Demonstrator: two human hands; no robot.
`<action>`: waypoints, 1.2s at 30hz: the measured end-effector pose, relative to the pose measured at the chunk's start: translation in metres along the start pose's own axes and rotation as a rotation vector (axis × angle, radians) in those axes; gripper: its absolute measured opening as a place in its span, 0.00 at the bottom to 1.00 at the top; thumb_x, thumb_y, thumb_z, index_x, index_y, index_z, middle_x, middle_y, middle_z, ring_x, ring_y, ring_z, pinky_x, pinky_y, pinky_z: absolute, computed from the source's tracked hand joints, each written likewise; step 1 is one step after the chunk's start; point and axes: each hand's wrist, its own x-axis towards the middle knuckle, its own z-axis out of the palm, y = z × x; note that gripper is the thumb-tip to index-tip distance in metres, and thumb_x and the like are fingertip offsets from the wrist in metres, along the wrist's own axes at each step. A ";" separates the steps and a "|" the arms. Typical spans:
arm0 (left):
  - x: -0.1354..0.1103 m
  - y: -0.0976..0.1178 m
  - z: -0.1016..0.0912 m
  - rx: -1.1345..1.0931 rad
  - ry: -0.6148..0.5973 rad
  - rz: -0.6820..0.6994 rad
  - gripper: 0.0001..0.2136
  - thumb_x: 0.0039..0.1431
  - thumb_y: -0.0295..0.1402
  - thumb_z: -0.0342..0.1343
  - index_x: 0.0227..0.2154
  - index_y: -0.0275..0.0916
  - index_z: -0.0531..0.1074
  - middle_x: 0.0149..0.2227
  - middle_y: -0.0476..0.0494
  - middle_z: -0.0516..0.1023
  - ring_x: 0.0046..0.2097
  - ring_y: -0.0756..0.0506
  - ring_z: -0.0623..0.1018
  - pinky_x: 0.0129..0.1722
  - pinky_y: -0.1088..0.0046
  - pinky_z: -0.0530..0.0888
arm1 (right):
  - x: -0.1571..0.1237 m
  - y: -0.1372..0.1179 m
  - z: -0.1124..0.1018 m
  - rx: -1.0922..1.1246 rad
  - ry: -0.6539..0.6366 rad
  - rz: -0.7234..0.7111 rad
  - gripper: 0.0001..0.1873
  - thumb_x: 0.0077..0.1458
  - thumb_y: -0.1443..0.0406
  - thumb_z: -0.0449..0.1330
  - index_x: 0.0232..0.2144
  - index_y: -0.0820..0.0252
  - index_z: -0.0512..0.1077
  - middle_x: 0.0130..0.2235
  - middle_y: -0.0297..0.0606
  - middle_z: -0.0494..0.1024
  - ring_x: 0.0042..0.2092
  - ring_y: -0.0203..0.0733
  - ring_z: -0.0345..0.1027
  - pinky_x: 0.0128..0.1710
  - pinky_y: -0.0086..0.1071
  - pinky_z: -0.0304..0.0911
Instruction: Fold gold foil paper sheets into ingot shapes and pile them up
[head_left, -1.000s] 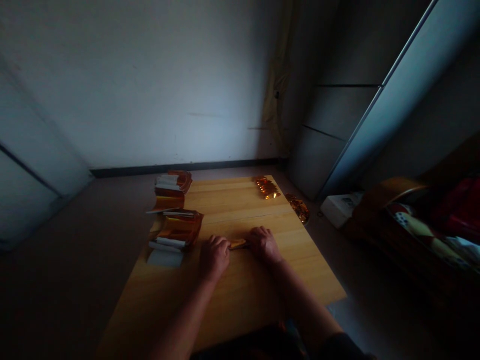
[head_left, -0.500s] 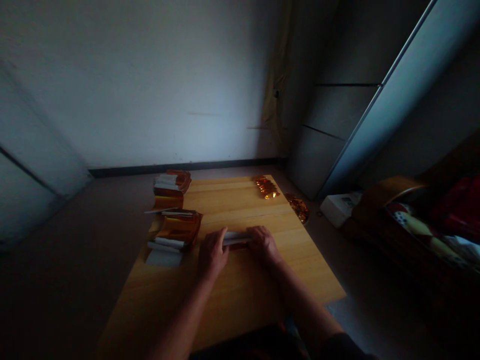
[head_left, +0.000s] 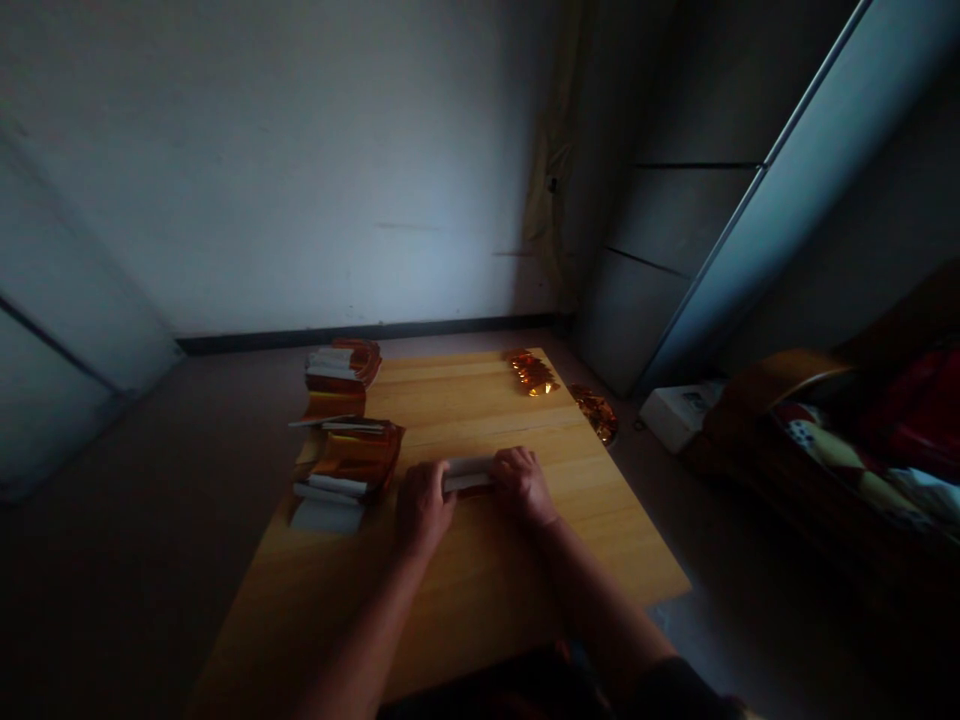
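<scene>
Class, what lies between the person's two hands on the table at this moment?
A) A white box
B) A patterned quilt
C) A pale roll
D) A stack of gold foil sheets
C: the left hand and right hand are at either end of a pale roll on the wooden table.

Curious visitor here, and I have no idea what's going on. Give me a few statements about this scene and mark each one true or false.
1. The left hand and right hand both rest on a pale rolled strip. True.
2. The right hand is raised high above the table. False: it rests on the strip.
3. Stacks of gold foil and white paper stand left of the hands. True.
4. The wooden table top is painted black. False: it is pale yellowish wood.
5. Crumpled gold foil lies near the table's far edge. True.
</scene>
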 end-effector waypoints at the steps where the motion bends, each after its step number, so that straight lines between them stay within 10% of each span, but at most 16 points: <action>1: 0.000 0.000 -0.001 0.001 -0.013 0.016 0.15 0.49 0.25 0.55 0.41 0.41 0.68 0.37 0.42 0.72 0.42 0.40 0.70 0.43 0.63 0.69 | 0.000 -0.001 -0.001 -0.023 -0.027 0.000 0.06 0.52 0.70 0.58 0.30 0.56 0.75 0.38 0.38 0.74 0.41 0.42 0.61 0.41 0.35 0.55; 19: 0.002 0.000 -0.003 0.102 -0.163 0.059 0.12 0.52 0.24 0.51 0.34 0.43 0.78 0.33 0.43 0.71 0.39 0.44 0.68 0.39 0.68 0.67 | -0.003 0.001 -0.006 -0.154 -0.205 0.003 0.08 0.59 0.66 0.55 0.35 0.52 0.75 0.39 0.36 0.74 0.41 0.41 0.60 0.39 0.32 0.51; 36: 0.002 0.000 -0.003 0.117 -0.196 0.055 0.12 0.51 0.25 0.51 0.33 0.43 0.77 0.34 0.43 0.71 0.39 0.43 0.68 0.39 0.66 0.66 | -0.006 0.008 -0.007 0.302 0.113 -0.072 0.13 0.55 0.71 0.52 0.37 0.58 0.75 0.41 0.41 0.74 0.41 0.41 0.64 0.42 0.34 0.61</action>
